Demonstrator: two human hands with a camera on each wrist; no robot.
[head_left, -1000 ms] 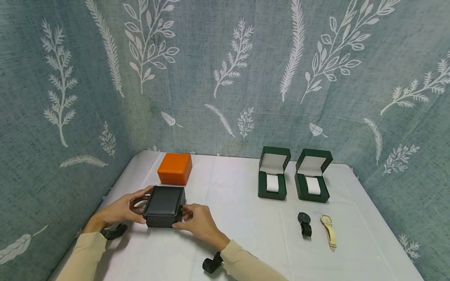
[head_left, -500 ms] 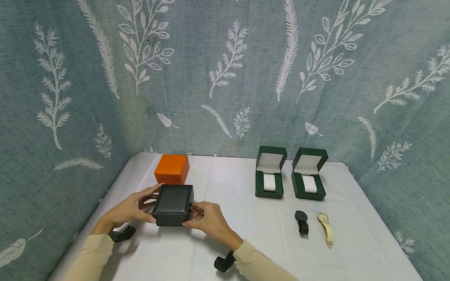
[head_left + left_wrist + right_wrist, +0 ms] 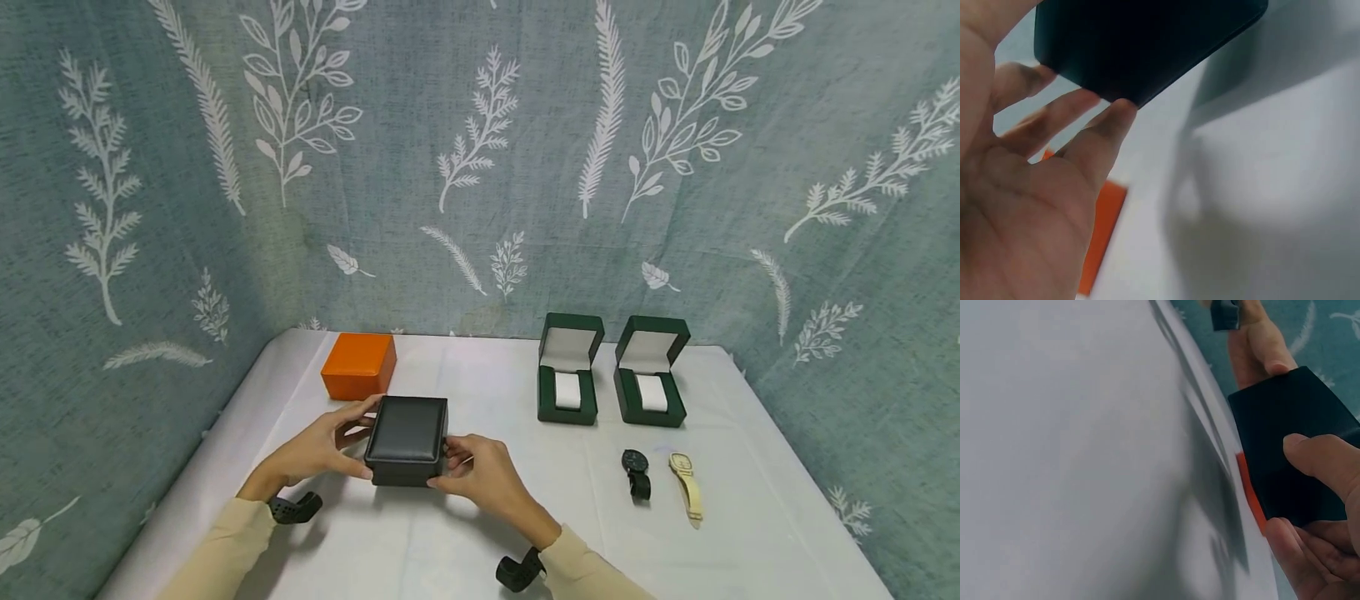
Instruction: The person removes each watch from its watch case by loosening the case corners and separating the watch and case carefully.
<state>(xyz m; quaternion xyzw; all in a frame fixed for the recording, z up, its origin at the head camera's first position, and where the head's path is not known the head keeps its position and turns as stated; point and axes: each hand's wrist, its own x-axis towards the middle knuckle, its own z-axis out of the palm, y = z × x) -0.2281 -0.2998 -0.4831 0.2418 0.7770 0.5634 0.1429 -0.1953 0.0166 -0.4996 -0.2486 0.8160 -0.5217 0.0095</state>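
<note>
A black box (image 3: 407, 429) with a padded, closed lid is held level over the white table between two hands. At its left side, my left hand (image 3: 318, 447) grips it with the thumb at the front corner and fingers toward the back. My right hand (image 3: 491, 477) pinches the right side, thumb near the front lower edge. In the left wrist view, fingertips touch the dark underside of the box (image 3: 1147, 44), and its shadow lies apart on the cloth. The right wrist view shows the right thumb (image 3: 1319, 456) pressed on the box's face.
An orange box (image 3: 358, 367) stands behind the left hand. Two opened green watch boxes (image 3: 567, 408) (image 3: 651, 408) with white cushions stand at the back right. Before them lie a black watch (image 3: 636, 473) and a gold watch (image 3: 686, 487). Patterned curtain (image 3: 405, 167) encloses the table (image 3: 465, 392).
Both hands have carried the black box to the right, away from in front of the orange box. The view has shifted slightly; the watches and green boxes stay put.
</note>
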